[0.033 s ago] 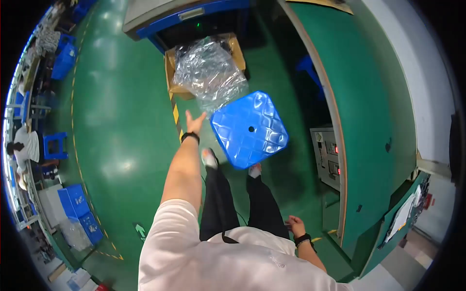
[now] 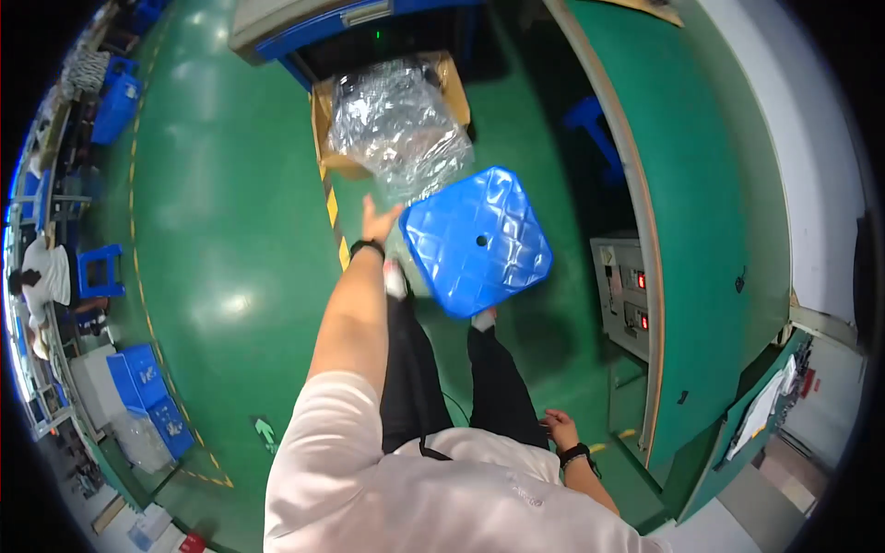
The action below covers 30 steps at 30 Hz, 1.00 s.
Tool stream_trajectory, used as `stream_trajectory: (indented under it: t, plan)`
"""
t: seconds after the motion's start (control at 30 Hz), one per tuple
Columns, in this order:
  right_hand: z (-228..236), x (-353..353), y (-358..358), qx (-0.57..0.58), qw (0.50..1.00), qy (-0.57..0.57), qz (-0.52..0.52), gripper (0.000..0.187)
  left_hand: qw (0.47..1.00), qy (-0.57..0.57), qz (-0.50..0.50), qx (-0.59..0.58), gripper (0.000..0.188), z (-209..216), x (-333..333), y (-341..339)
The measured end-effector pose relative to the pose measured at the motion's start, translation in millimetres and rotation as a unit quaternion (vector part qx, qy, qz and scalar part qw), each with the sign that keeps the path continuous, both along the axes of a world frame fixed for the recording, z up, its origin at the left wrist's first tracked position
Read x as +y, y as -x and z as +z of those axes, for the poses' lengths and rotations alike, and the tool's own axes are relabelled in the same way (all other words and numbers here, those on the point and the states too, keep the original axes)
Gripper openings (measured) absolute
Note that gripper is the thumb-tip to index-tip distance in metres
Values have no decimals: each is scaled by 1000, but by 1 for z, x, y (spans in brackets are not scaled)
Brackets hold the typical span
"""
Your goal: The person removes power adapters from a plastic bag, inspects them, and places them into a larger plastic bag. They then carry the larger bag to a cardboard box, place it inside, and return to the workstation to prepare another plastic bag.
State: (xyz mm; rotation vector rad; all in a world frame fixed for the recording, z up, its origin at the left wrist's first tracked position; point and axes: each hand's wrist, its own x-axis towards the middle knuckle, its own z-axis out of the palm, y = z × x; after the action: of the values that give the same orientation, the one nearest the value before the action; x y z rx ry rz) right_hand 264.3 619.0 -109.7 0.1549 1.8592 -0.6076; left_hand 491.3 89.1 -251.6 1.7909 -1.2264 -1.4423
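Note:
My left hand (image 2: 378,223) reaches forward with its fingers apart, close to the left corner of a blue plastic stool (image 2: 466,253). The thumb side is nearest that corner; whether it touches cannot be made out. The stool has a square, quilted-looking top with a dark round hole in its middle. Just beyond it, clear crumpled plastic bags (image 2: 396,120) spill over the front of an open cardboard box (image 2: 321,129). My right hand (image 2: 560,429) hangs low beside my right hip, fingers loosely bent, with nothing seen in it.
A green-topped bench (image 2: 682,221) runs along the right, with a grey box with red displays (image 2: 625,290) under it. A blue-edged cabinet (image 2: 369,13) stands ahead. Far left, a person (image 2: 46,272) sits at a workbench near blue stools and blue bins (image 2: 152,392).
The left hand has shifted slightly right, its fingers closer to the stool's corner. The view has moved a little; the right hand stays by the hip.

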Motion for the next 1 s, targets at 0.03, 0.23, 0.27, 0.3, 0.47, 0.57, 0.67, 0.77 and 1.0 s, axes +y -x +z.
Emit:
stream_trajectory:
  t: [0.03, 0.23, 0.27, 0.3, 0.47, 0.57, 0.67, 0.77, 1.0]
  plan:
    - [6, -9, -10, 7, 998, -42, 56, 26, 993, -28, -90, -71, 96, -22, -16, 7]
    - [18, -72, -74, 19, 998, -61, -1, 22, 956, -244, -135, 92, 87, -112, -37, 25]
    - [11, -81, -90, 19, 998, -40, 35, 22, 944, -258, -42, 201, 84, -112, -47, 16]
    - [2, -83, -105, 93, 982, -13, 162, 20, 941, -263, -45, 207, 84, -103, -55, 26]
    - [44, -133, -146, 85, 982, -99, 135, 21, 877, -101, -416, -218, 53, -36, -76, 46]
    - [58, -169, -165, 26, 993, -107, 44, 25, 878, -147, -439, -126, 52, -84, -108, 1]
    - [62, -159, -177, 21, 994, -104, 6, 24, 876, -199, -439, -28, 51, -80, -91, 17]
    - [71, -174, -188, 54, 989, -132, 49, 20, 952, -62, -295, -49, 50, -59, -76, 12]
    - [58, -178, -173, 30, 998, -1, -51, 24, 858, 69, -479, -170, 21, -33, -86, -99]
